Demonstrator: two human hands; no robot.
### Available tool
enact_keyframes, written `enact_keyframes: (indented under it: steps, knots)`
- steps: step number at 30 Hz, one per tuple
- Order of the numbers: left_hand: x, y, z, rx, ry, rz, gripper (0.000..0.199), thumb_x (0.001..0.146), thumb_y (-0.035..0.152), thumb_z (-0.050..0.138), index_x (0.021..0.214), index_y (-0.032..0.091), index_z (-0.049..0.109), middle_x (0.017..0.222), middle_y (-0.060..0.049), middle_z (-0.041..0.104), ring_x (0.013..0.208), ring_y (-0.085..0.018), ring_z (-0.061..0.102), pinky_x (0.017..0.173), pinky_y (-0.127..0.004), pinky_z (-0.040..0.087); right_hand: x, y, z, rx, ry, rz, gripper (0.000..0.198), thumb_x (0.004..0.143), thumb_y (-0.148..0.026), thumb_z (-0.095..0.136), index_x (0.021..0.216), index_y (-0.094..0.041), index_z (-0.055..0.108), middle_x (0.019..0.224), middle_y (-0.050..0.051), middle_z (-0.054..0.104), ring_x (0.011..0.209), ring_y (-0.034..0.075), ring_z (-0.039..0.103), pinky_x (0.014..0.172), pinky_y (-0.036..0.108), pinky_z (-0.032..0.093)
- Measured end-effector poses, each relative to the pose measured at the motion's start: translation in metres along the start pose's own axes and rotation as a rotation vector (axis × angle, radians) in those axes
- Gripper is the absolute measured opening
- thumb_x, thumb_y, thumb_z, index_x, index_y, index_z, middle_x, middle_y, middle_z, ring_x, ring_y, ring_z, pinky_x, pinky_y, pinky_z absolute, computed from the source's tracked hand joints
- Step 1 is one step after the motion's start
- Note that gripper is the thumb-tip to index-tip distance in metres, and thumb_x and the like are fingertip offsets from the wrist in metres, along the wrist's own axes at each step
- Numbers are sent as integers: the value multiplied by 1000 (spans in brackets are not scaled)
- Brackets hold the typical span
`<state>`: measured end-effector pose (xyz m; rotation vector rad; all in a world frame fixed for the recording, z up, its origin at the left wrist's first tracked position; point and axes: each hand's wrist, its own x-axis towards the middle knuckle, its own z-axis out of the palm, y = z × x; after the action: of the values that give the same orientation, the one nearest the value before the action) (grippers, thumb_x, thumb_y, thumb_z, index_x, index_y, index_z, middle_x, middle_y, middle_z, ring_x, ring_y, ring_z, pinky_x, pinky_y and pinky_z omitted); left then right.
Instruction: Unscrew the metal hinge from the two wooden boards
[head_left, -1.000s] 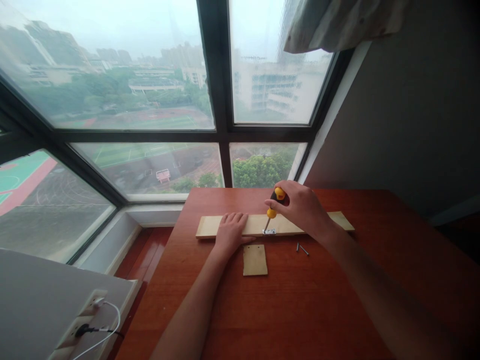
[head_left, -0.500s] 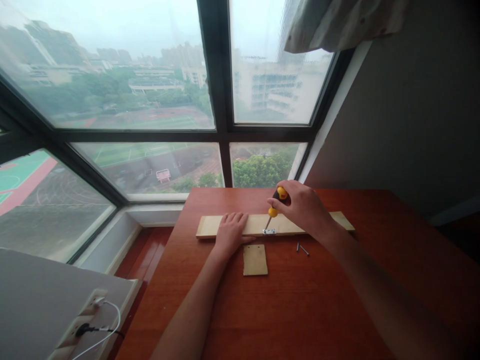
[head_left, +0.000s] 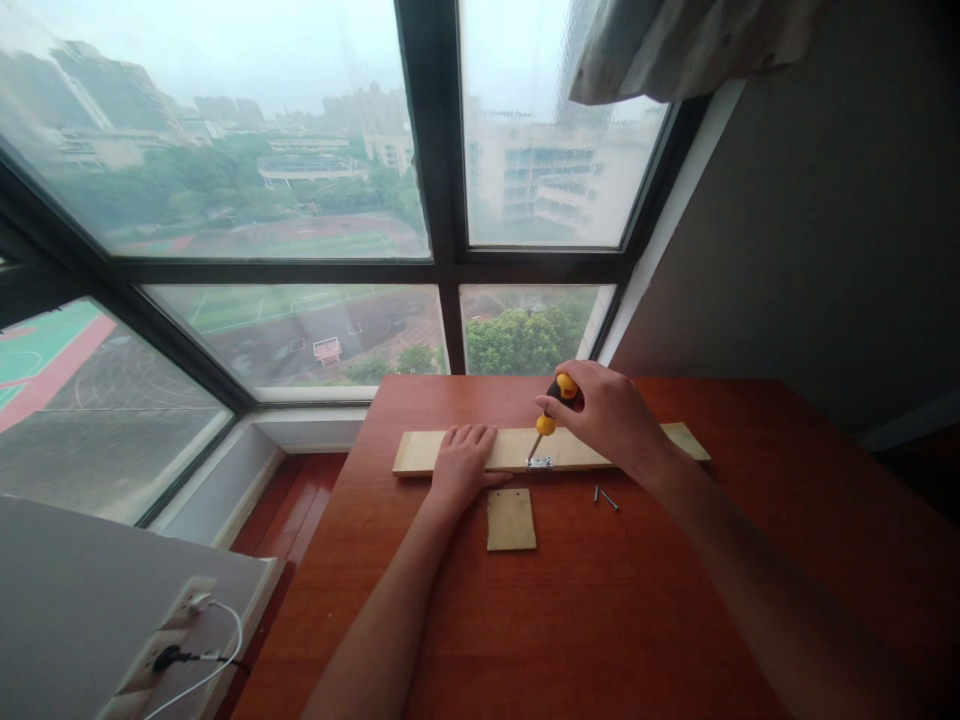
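A long pale wooden board (head_left: 416, 455) lies across the table. My left hand (head_left: 463, 462) rests flat on its left half, fingers stretched over the top and thumb along the near edge. In my right hand (head_left: 604, 405) is a yellow and black screwdriver (head_left: 546, 425), held tilted with fingers wrapped round the handle. Its tip meets the left end of a small silver metal bracket (head_left: 540, 463) at the board's near edge. Nearer to me lies a small flat wooden piece (head_left: 511, 522) with two holes along its far edge. Two loose screws (head_left: 609, 499) lie to its right.
The reddish-brown table (head_left: 570, 610) stands against large windows with dark frames (head_left: 446, 265). At the lower left, a wall socket (head_left: 184, 605) has a white cable (head_left: 236, 630) and a black plug (head_left: 166, 657) in it. A curtain (head_left: 690, 45) hangs at the upper right.
Almost nothing differs. My right hand and the screwdriver have shifted very slightly; the tip stays at the bracket, and my left hand keeps its place on the board.
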<state>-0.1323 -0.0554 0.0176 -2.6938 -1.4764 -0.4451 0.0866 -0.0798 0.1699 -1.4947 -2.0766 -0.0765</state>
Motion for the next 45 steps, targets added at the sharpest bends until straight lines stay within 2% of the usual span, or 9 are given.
enact_keyframes:
  steps: [22,30,36,45]
  knots:
    - [0,1,-1,-5,0,-4,64,76,60,61,126,21,51,123,-11,59,114,-29,51,100,-41,33,-2,-8,-5,-12,-40,-18,27,84,-47,60,88,-20,58,81,3,62,71,18,56,59,27,33]
    - [1,0,0,-1,-6,-5,66,74,61,63,126,22,50,123,-11,59,114,-29,51,101,-41,33,-3,-7,-7,-62,-56,-22,30,85,-51,59,83,-21,56,75,1,59,67,16,53,57,26,30]
    - [1,0,-1,-5,-5,-6,60,78,58,60,126,24,50,123,-11,59,114,-29,51,101,-41,33,-5,-11,-12,-118,-73,-16,33,85,-52,58,76,-21,52,72,0,58,63,15,51,56,26,29]
    - [0,0,-1,-10,0,-1,65,75,60,63,127,23,50,122,-11,59,114,-29,51,101,-41,33,-6,-16,-17,-235,-97,5,37,84,-57,54,75,-22,52,71,1,62,59,16,52,52,27,22]
